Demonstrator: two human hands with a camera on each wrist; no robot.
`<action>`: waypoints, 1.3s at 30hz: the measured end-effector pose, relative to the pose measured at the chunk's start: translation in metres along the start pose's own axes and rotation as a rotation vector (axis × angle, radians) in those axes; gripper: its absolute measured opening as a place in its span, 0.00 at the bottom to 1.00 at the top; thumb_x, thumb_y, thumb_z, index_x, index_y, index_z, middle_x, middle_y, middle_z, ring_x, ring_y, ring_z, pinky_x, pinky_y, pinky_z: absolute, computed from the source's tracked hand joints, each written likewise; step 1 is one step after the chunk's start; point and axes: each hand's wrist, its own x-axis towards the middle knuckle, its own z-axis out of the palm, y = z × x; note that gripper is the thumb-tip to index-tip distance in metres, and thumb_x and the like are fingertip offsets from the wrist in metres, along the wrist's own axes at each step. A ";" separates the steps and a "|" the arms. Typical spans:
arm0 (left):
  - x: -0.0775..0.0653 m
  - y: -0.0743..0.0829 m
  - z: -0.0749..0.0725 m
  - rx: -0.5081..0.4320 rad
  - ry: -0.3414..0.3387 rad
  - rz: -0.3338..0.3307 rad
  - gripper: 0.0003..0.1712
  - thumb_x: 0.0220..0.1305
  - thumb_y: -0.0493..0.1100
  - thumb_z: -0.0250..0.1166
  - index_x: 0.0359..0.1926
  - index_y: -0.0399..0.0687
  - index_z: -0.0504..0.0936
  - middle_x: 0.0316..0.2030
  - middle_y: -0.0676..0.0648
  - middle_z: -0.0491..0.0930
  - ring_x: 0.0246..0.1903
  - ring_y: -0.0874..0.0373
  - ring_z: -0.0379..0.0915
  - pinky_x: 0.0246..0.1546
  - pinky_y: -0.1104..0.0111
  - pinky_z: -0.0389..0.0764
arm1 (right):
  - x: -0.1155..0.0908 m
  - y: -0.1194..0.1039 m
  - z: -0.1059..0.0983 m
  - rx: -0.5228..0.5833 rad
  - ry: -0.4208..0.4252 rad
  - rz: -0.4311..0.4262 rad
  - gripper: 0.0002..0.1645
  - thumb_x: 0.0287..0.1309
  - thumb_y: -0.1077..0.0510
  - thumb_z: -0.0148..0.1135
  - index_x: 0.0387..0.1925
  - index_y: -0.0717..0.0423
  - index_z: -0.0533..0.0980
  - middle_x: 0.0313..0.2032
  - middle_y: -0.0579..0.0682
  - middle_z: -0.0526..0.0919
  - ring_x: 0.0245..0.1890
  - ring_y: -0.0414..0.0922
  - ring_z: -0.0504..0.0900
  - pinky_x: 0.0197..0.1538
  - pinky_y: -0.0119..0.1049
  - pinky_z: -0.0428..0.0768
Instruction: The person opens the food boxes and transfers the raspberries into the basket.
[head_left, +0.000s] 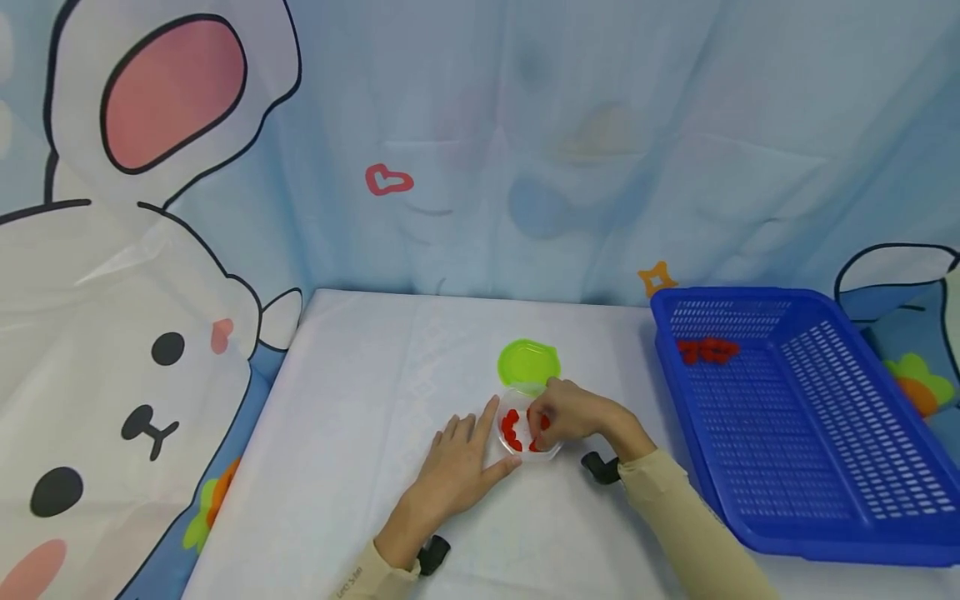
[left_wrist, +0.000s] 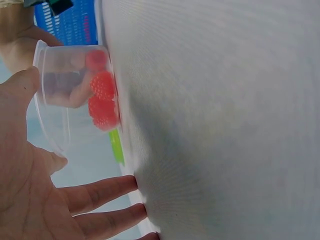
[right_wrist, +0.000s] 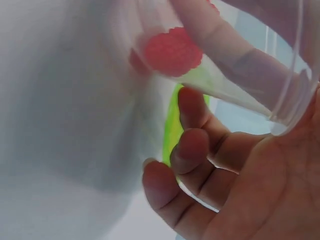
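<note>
Beige sleeves point(head_left: 690, 525), two, smooth fabric, creased at the cuffs, entering over the worktop's near edge. Left sleeve bears a short line of dark lettering, too small to read surely. Black wrist fittings point(head_left: 600, 468), two, one below each wrist.

Left hand point(head_left: 457, 467): palm down, fingers spread; index finger and thumb touching the cup's side and near edge, other fingertips resting on the worktop.

Right hand point(head_left: 573, 414): wrist bent, thumb and index finger inside the cup, remaining fingers curled outside its wall; whether a piece is pinched, cannot tell.

Cup point(left_wrist: 75, 120): clear thin plastic, flared rim, upright, midway between the worktop's left edge and the basket. Contents: red berries point(left_wrist: 103, 85), raspberry-shaped, bumpy, glossy, on the cup's floor.

Lid point(head_left: 528, 362): lime-green, shallow disc with small tab, flat just beyond the cup toward the worktop's far edge.

Basket point(head_left: 772, 417): blue plastic, rectangular, perforated floor and walls, along the worktop's right side; further red berries point(head_left: 707, 350) clustered by its far left corner.

Worktop point(head_left: 360, 375): white, faintly creased covering.

Backdrop point(head_left: 465, 100): pale blue sheet, printed rabbit, heart, star.
</note>
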 end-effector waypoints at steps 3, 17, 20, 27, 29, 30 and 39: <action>0.000 0.000 -0.001 -0.002 -0.006 -0.006 0.53 0.66 0.73 0.54 0.81 0.58 0.43 0.66 0.36 0.68 0.66 0.37 0.61 0.65 0.43 0.63 | 0.001 0.001 0.002 0.023 0.017 -0.029 0.06 0.47 0.63 0.73 0.24 0.47 0.85 0.18 0.41 0.77 0.20 0.38 0.69 0.24 0.30 0.68; 0.000 0.001 0.000 -0.012 -0.007 -0.005 0.53 0.65 0.72 0.56 0.81 0.57 0.45 0.65 0.36 0.69 0.66 0.37 0.62 0.64 0.42 0.64 | -0.002 0.007 0.002 0.050 -0.007 -0.038 0.12 0.44 0.67 0.70 0.31 0.47 0.86 0.22 0.46 0.70 0.26 0.42 0.66 0.27 0.31 0.66; 0.000 0.002 0.000 -0.013 -0.006 -0.004 0.53 0.65 0.72 0.56 0.81 0.57 0.46 0.66 0.36 0.69 0.65 0.37 0.62 0.64 0.42 0.64 | -0.003 0.005 0.001 0.034 -0.019 -0.006 0.13 0.42 0.66 0.71 0.29 0.46 0.86 0.27 0.49 0.72 0.33 0.45 0.66 0.30 0.33 0.67; -0.001 0.002 0.000 -0.016 -0.005 0.000 0.53 0.65 0.73 0.56 0.81 0.57 0.45 0.65 0.36 0.69 0.66 0.35 0.62 0.64 0.42 0.64 | -0.001 -0.002 -0.002 -0.003 -0.040 0.021 0.10 0.44 0.67 0.72 0.24 0.47 0.85 0.19 0.44 0.75 0.22 0.41 0.70 0.24 0.31 0.69; -0.001 0.002 0.000 -0.015 -0.002 0.003 0.53 0.66 0.73 0.55 0.81 0.57 0.45 0.65 0.36 0.69 0.66 0.35 0.62 0.64 0.42 0.64 | -0.001 -0.003 -0.002 -0.020 -0.041 0.038 0.09 0.44 0.66 0.73 0.23 0.47 0.85 0.19 0.43 0.75 0.23 0.40 0.70 0.24 0.31 0.70; -0.001 0.002 0.000 -0.012 -0.001 0.005 0.53 0.66 0.73 0.55 0.81 0.57 0.45 0.65 0.36 0.69 0.66 0.36 0.62 0.64 0.42 0.64 | -0.001 -0.003 -0.002 -0.026 -0.042 0.040 0.08 0.44 0.65 0.73 0.23 0.47 0.85 0.20 0.42 0.75 0.23 0.40 0.70 0.25 0.31 0.70; -0.002 0.002 -0.001 -0.009 0.006 0.009 0.53 0.66 0.74 0.54 0.81 0.56 0.45 0.65 0.36 0.69 0.65 0.36 0.62 0.64 0.43 0.65 | -0.001 0.000 0.000 -0.006 -0.015 -0.008 0.08 0.45 0.65 0.73 0.22 0.48 0.86 0.23 0.43 0.76 0.26 0.41 0.71 0.26 0.31 0.70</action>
